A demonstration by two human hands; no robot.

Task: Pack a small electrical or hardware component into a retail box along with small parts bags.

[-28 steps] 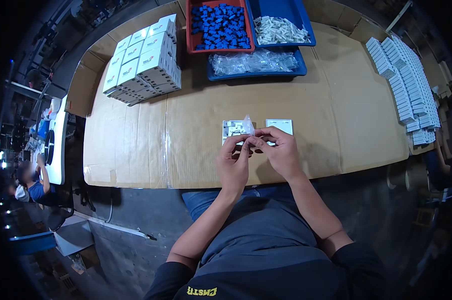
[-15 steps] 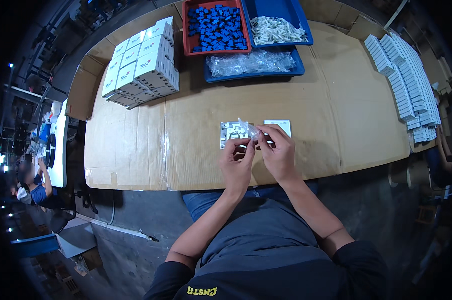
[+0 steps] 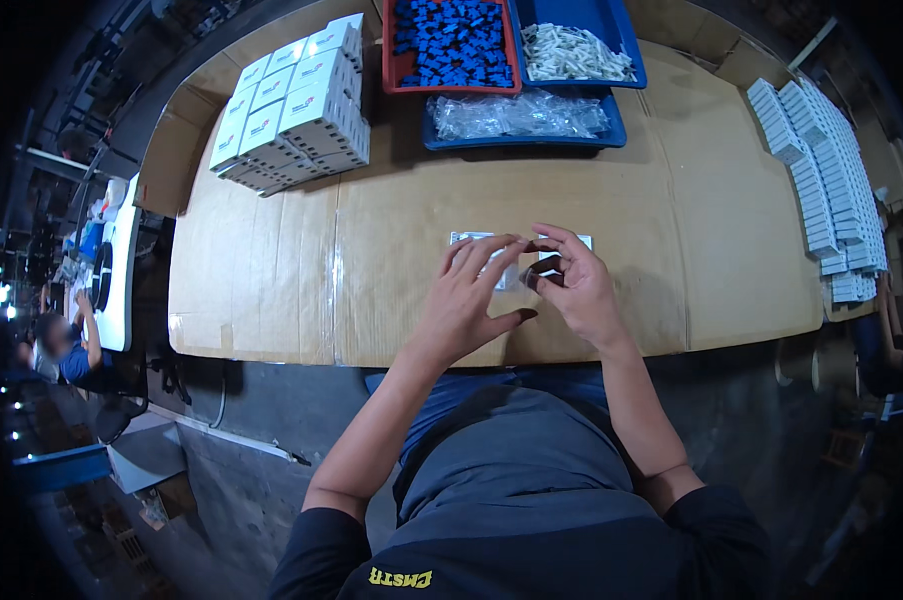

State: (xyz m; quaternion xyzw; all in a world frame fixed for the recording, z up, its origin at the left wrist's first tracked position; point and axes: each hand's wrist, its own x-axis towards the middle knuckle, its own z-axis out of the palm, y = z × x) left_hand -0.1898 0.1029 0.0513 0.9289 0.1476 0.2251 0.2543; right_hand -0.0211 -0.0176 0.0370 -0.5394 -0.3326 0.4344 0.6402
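Note:
Over a small open white box near the table's middle, my left hand is spread, its fingers stretched to the right and its thumb apart. It covers most of the box. Beside it my right hand is loosely curved, with index finger and thumb apart. A clear plastic bag shows in the gap between the hands, close to the right thumb; whether a finger touches it is hard to tell. Behind the right fingers lies a flat white piece, mostly hidden.
At the back stand a red tray of blue parts, a blue tray of white pieces and another blue tray of clear bags. White boxes are stacked back left; rows of small white boxes line the right. Another person sits far left.
Both hands were pinching the clear bag above the box. They have since come apart: the left fingers spread over the box, the right fingers loosened. The view has shifted slightly.

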